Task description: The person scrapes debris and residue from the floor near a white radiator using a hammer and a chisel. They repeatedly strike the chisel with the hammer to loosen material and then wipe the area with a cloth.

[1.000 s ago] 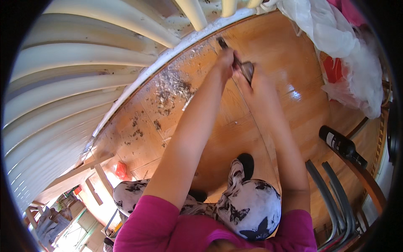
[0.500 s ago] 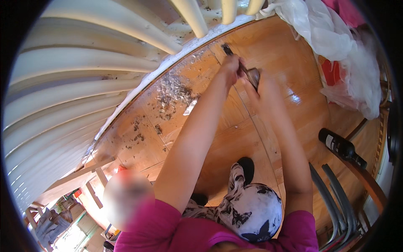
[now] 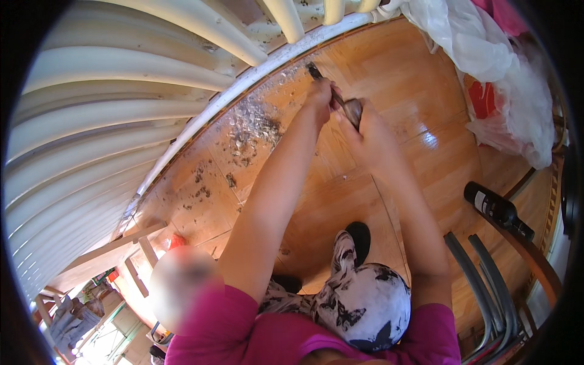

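With both hands I hold a dark, long-handled tool (image 3: 353, 113), its exact kind not clear. Its narrow dark tip points up and left, just off the wooden floor or touching it; I cannot tell which. My left hand (image 3: 320, 100) is closed round the shaft near that tip. Farther back, my right hand (image 3: 368, 131) grips the broader, rounded brown end. Left of my left forearm lies a scatter of grey and dark debris (image 3: 255, 131) with shiny flakes, spread along the floor near the white baseboard. Part of it is hidden by that forearm.
Cream radiator tubes (image 3: 121, 112) line the left and far side. To the right are a white plastic bag (image 3: 505, 79), a dark bottle (image 3: 496, 210) lying across a curved wooden piece, and grey metal chair tubes (image 3: 480, 286). A wooden stool (image 3: 109, 252) stands at lower left.
Both hands and the tool have shifted a little left, toward the debris. The white scrap that showed beside my left forearm is no longer in sight.
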{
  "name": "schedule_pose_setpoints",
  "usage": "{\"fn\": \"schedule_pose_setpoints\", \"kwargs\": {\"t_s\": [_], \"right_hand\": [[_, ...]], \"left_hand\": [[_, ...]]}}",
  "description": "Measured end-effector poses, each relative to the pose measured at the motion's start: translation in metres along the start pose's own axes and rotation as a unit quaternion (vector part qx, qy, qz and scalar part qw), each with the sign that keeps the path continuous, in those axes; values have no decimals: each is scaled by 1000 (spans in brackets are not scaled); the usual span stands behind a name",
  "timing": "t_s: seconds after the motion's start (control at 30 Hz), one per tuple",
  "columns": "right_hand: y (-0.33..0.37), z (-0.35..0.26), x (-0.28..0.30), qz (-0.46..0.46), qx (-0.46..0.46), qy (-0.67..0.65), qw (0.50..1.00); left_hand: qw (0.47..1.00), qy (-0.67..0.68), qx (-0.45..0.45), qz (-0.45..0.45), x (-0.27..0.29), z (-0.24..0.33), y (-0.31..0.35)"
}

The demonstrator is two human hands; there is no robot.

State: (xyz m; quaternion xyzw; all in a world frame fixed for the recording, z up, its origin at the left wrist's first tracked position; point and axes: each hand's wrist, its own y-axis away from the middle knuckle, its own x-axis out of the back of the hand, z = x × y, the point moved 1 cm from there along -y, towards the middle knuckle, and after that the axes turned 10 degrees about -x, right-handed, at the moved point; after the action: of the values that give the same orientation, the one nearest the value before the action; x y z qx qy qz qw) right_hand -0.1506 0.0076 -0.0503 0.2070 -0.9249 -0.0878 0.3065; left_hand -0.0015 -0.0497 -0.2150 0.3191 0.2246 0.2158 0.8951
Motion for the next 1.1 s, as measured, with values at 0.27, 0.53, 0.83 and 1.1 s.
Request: {"fn": "schedule_pose_setpoints", "kwargs": {"t_s": [0.27,0.53,0.83,1.1], "right_hand": [[10,-4,0,-33,-17,37,999],[54,13,17,6,-23,37,999],[33,19,29,31,-59,-3,998],[32,14,22,35,-82,-35,995]], "left_hand": [[1000,7,3,-26,3,-12,15],[996,-29,34,-78,-21,-49,44],[994,-59,14,-88,-48,-41,25],[999,26,10,-46,-49,-40,33]]}}
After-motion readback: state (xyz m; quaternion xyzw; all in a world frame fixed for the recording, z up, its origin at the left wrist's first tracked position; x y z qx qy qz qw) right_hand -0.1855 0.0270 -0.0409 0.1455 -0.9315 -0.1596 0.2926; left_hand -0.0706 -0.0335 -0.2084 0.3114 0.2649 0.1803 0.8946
